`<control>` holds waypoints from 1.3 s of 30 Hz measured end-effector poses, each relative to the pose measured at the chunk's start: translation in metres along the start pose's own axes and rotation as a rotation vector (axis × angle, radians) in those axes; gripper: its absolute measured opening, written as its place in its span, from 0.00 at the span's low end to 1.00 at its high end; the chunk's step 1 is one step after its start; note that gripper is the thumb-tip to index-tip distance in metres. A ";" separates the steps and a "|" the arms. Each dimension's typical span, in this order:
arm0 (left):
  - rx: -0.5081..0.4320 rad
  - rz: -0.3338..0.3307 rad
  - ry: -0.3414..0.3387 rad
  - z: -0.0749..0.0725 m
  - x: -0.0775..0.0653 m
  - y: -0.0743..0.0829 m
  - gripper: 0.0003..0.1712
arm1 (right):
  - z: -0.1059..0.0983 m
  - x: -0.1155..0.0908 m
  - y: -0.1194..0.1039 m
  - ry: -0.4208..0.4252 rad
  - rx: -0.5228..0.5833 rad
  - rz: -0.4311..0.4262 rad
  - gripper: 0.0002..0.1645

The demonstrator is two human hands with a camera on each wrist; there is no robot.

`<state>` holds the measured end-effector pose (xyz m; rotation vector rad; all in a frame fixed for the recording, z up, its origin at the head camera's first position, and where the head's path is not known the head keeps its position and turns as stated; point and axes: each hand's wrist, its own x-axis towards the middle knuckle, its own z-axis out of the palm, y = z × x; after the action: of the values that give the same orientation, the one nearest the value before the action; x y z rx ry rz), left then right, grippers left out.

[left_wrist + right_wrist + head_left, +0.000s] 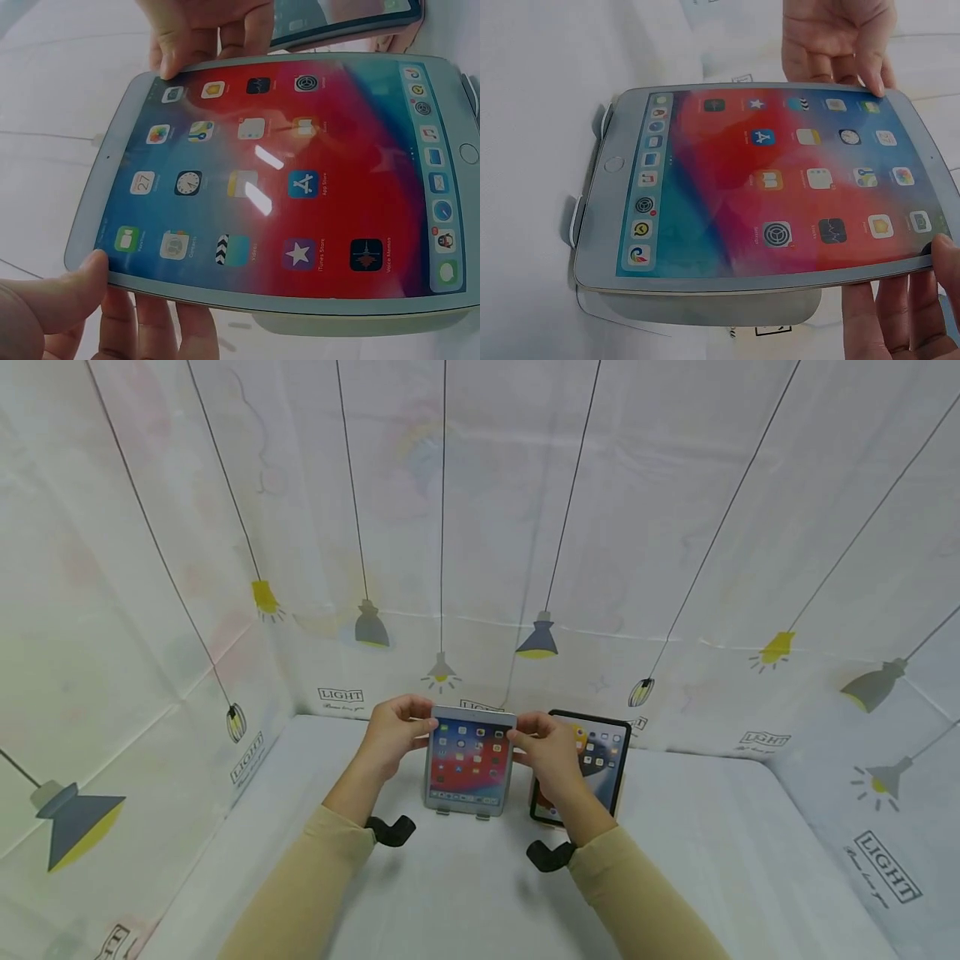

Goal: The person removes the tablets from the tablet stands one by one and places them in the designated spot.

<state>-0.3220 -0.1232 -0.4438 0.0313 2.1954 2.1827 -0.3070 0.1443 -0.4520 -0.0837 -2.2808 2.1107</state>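
A white-framed tablet, its screen lit with app icons, leans upright on a small stand, its lower edge at two stand hooks. My left hand pinches the tablet's upper left edge, thumb on the front and fingers behind. At the upper right edge my right hand holds it the same way. In the right wrist view the stand's pale back plate shows behind the tablet. Just right of it stands a second tablet with a black frame and lit screen, partly hidden by my right hand and forearm.
Both tablets are on a white-covered table. Behind and at the sides rises a white sheet printed with hanging lamps. A black curved piece sits at my left wrist, and a similar black piece at my right.
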 end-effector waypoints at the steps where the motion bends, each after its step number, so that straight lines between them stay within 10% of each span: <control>1: 0.002 0.003 0.002 0.000 -0.001 0.000 0.12 | 0.000 -0.001 0.000 0.004 0.002 0.000 0.08; 39: 0.030 -0.015 0.002 -0.003 -0.022 -0.003 0.16 | -0.003 -0.018 0.004 -0.031 0.019 -0.009 0.12</control>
<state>-0.3003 -0.1268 -0.4460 0.0133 2.2221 2.1432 -0.2891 0.1470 -0.4556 -0.0402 -2.2730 2.1437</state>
